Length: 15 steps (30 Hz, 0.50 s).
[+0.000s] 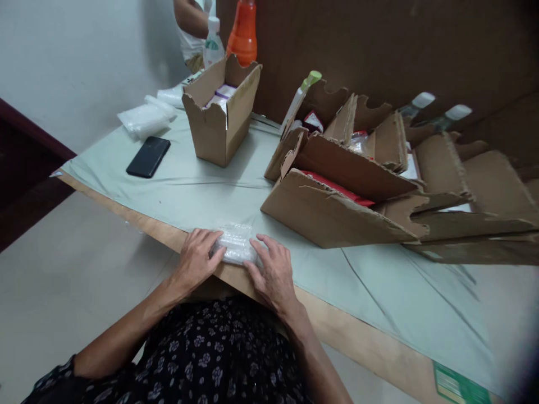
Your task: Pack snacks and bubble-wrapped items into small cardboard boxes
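In the head view, a bubble-wrap bundle (234,247) lies at the near edge of the counter (202,199), directly in front of the person. It is a small, roughly oblong packet, clear to whitish, with a bumpy, glossy surface that catches the light in pale streaks. A thinner, more see-through flap of the wrap spreads from its far side over the pale green cover. What is inside the wrap cannot be made out.

The left hand (199,252) and the right hand (273,266) are apart from each other, clamped on the bundle from opposite ends, fingers and thumbs bent onto the wrap.

Beyond the left hand lie a black phone (149,157) and, farther back, a whitish plastic packet (147,118). A cardboard box (210,132) with purple-edged packs inside stands past the bundle. To the right, several open cardboard bins (337,210) sit close together, the nearest one holding something red. Behind the box are a clear bottle (213,45) and an orange bottle (243,33), near another person's arm (191,19).
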Available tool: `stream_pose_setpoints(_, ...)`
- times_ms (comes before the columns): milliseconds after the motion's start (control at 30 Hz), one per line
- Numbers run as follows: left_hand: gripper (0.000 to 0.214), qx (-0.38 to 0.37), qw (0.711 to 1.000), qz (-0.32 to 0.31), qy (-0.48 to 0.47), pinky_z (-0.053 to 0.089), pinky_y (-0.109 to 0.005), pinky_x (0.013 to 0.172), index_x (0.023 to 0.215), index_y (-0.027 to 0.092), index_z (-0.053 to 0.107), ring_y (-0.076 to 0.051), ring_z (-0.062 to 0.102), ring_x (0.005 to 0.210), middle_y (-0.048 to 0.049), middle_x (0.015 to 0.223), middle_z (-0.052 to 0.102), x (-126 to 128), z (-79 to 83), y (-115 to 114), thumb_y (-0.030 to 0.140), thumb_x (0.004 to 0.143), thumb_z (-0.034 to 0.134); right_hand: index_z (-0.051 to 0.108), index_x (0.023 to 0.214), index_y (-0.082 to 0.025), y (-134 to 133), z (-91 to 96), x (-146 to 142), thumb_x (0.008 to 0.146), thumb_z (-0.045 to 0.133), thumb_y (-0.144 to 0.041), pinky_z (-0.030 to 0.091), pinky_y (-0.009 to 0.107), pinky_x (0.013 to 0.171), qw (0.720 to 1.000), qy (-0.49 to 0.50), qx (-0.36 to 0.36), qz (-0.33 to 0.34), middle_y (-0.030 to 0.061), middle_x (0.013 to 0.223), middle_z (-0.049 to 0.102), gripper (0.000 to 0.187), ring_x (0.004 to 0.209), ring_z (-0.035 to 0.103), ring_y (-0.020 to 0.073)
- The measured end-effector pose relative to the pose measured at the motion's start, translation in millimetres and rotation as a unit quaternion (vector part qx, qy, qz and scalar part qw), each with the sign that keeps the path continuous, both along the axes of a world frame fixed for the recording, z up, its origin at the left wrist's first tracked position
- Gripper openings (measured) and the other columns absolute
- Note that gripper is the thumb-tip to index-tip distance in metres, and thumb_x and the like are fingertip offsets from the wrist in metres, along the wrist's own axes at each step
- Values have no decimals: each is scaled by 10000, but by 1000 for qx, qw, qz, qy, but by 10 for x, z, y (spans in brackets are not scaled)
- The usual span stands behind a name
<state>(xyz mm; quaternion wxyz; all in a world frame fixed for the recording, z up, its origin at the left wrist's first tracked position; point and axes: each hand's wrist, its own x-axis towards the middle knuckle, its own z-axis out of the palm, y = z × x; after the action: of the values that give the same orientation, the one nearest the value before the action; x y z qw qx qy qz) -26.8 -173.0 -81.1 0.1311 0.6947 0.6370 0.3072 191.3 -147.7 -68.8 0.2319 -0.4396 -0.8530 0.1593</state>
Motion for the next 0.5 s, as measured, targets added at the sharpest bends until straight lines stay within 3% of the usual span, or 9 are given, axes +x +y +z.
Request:
stream_pose_setpoints(100, 314, -10, 999, 41, -19, 536, -489, 917, 1196, 159, 677, -271, 624, 968, -106, 1012, 693, -26, 10, 22, 320, 941, 590, 644, 1303, -213, 59, -74, -109, 943, 656, -263, 461, 517, 1027, 997, -37, 12, 62, 146, 1399, 642, 364, 1284, 557, 329)
stream_pose_setpoints(200, 421, -46, 982, 97, -157, 572, -445, 907, 1293, 168, 617, -241, 663, 986, -106, 1100, 694, -42, 35, -120, 386, 933, 619, 668, 1256, -200, 116, -116, -187, 982, 587, -206, 485, 471, 989, 999, 19, -16, 32, 124, 1260, 728, 286, 1178, 633, 282)
stream_pose_setpoints(267, 575, -95, 948, 112, -284, 588, -434, 925, 1403, 158, 532, -241, 694, 1034, -139, 1215, 690, -5, 48, -232, 413, 903, 660, 677, 1240, -220, 105, -88, -199, 999, 572, -228, 494, 449, 975, 996, 82, -44, 4, 96, 1194, 759, 263, 1112, 666, 257)
stream_pose_setpoints(367, 835, -171, 876, 64, -446, 585, -429, 970, 1561, 147, 331, -264, 704, 1122, -179, 1309, 675, 128, 61, -311, 417, 864, 704, 692, 1206, -246, -8, 14, -155, 1001, 584, -280, 502, 422, 971, 984, 141, -100, 49, 57, 1146, 776, 234, 1046, 684, 230)
stream_pose_setpoints(433, 902, -194, 836, 37, -511, 589, -399, 950, 1598, 156, 261, -254, 711, 1094, -156, 1233, 709, 235, 66, -298, 417, 862, 711, 703, 1155, -246, -115, 62, -82, 1015, 555, -306, 509, 410, 969, 977, 160, -129, 49, 50, 1116, 773, 213, 1021, 681, 219)
stream_pose_setpoints(500, 919, -198, 806, 28, -557, 595, -347, 886, 1607, 176, 255, -214, 719, 984, -101, 1095, 734, 335, 71, -260, 402, 855, 732, 688, 1163, -239, -214, 57, 19, 1006, 555, -353, 510, 427, 1005, 974, 180, -139, -18, 77, 1172, 745, 236, 1095, 664, 239)
